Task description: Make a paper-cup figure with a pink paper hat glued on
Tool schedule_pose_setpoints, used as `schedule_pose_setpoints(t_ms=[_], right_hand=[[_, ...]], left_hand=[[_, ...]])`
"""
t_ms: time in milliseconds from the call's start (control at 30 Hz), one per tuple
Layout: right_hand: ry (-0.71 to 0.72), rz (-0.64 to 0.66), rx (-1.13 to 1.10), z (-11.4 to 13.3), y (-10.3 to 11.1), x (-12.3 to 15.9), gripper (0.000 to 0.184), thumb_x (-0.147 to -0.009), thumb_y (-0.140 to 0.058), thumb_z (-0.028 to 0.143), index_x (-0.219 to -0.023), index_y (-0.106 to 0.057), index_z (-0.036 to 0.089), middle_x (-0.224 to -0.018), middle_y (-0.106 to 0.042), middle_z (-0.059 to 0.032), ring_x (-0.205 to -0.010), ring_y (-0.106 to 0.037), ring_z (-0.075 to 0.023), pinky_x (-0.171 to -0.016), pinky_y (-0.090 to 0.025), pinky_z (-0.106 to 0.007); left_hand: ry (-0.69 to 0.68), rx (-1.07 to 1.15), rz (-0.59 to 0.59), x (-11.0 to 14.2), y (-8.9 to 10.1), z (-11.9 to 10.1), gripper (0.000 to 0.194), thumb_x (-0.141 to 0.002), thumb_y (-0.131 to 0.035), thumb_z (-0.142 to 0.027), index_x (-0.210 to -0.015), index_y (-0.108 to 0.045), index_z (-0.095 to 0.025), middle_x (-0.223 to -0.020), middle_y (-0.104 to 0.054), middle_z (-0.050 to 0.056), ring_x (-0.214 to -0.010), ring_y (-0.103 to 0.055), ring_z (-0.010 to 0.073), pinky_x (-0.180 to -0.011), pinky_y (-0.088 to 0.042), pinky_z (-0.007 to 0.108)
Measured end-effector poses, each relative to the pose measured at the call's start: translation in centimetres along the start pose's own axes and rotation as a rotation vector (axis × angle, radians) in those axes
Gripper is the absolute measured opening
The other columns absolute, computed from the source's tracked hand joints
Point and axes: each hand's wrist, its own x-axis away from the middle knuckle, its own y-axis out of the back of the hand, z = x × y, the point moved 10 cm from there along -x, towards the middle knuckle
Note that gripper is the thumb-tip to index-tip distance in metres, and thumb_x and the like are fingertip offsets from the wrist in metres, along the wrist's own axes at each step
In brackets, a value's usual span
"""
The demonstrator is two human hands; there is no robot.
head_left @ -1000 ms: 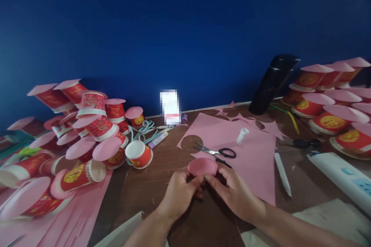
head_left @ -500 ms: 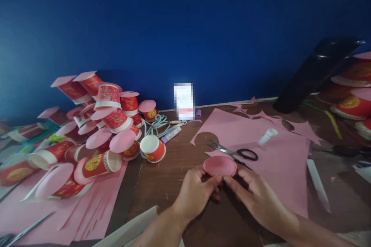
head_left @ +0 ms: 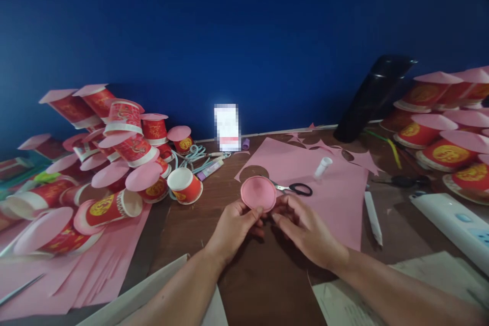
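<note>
Because the round pink piece point(head_left: 259, 192) is near-circular, no long axis can be assigned; it is held above the brown table point(head_left: 267, 285), just beyond both hands. The left hand point(head_left: 234, 221) is nearer: its thumb lies over the near edge, fingers curled below, in a pinch. The right hand point(head_left: 308, 230) is partly curled, fingertips just beside the piece's near right edge; whether they grip it cannot be determined. Scissors point(head_left: 300, 189) lie beyond and to the right, partly hidden, on a pink sheet point(head_left: 340, 209). A red cup point(head_left: 186, 193) stands to the left, mouth up, just beside a cluster of disc-topped cups point(head_left: 110, 173).
</note>
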Motion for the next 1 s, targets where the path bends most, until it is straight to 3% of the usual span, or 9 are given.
schedule_pose_setpoints(t_ms=[167, 367, 600, 700, 900, 1000], right_hand=[[0.033, 0.015, 0.012, 0.2, -0.2, 0.0, 0.022, -0.089, -0.054, 0.039, -0.094, -0.055, 0.018, -0.083, -0.062, -0.0019, -0.067, -0.055, -0.0106, -0.057, -0.044, -0.022], [0.070, -0.082, 0.135, 0.6, 0.8, -0.1, 0.026, -0.086, -0.056, 0.043, -0.085, -0.058, 0.016, -0.067, -0.058, -0.0010, -0.058, -0.051, -0.0117, -0.050, -0.040, -0.023], [0.059, -0.099, 0.186, 0.4, 0.9, -0.2, 0.026, -0.085, -0.056, 0.042, -0.079, -0.058, 0.016, -0.062, -0.058, -0.0001, -0.056, -0.051, -0.0124, -0.052, -0.041, -0.025], [0.070, -0.100, 0.177, 0.6, 0.9, -0.2, 0.027, -0.085, -0.056, 0.042, -0.081, -0.061, 0.016, -0.066, -0.061, -0.0016, -0.061, -0.055, -0.0143, -0.057, -0.044, -0.026], [0.100, -0.120, 0.125, 1.5, 1.1, -0.4, 0.029, -0.082, -0.060, 0.038, -0.098, -0.065, 0.015, -0.093, -0.070, -0.0059, -0.086, -0.063, -0.0204, -0.078, -0.049, -0.031], [0.065, -0.109, 0.113, 1.1, 1.2, -0.6, 0.028, -0.082, -0.059, 0.037, -0.098, -0.065, 0.015, -0.093, -0.070, -0.0053, -0.088, -0.064, -0.0209, -0.080, -0.050, -0.032]], left_hand=[[-0.017, -0.062, 0.006, 0.3, -0.3, -0.6, 0.034, -0.074, -0.070, -0.041, -0.084, -0.063, -0.009, -0.067, -0.059, 0.001, -0.050, -0.059, 0.0104, -0.050, -0.052, 0.024], [-0.024, -0.204, 0.044, 0.7, -1.2, -1.1, 0.030, -0.076, -0.069, -0.038, -0.079, -0.064, -0.008, -0.067, -0.061, 0.002, -0.049, -0.058, 0.0083, -0.049, -0.050, 0.021], [-0.039, -0.213, 0.033, 0.5, -1.5, -0.8, 0.028, -0.074, -0.071, -0.036, -0.070, -0.063, -0.010, -0.064, -0.061, 0.002, -0.048, -0.055, 0.0076, -0.046, -0.049, 0.021], [-0.043, -0.203, 0.038, 0.5, -1.5, -0.9, 0.030, -0.073, -0.072, -0.038, -0.070, -0.063, -0.010, -0.064, -0.060, 0.002, -0.048, -0.054, 0.0076, -0.046, -0.049, 0.021], [-0.051, -0.246, 0.114, 0.5, -1.8, -0.6, 0.033, -0.074, -0.070, -0.043, -0.071, -0.062, -0.011, -0.063, -0.059, 0.001, -0.049, -0.054, 0.0085, -0.049, -0.048, 0.022], [-0.082, -0.297, 0.140, 0.5, -1.9, -0.5, 0.034, -0.075, -0.068, -0.045, -0.074, -0.064, -0.011, -0.061, -0.059, 0.001, -0.050, -0.055, 0.0091, -0.050, -0.046, 0.021]])
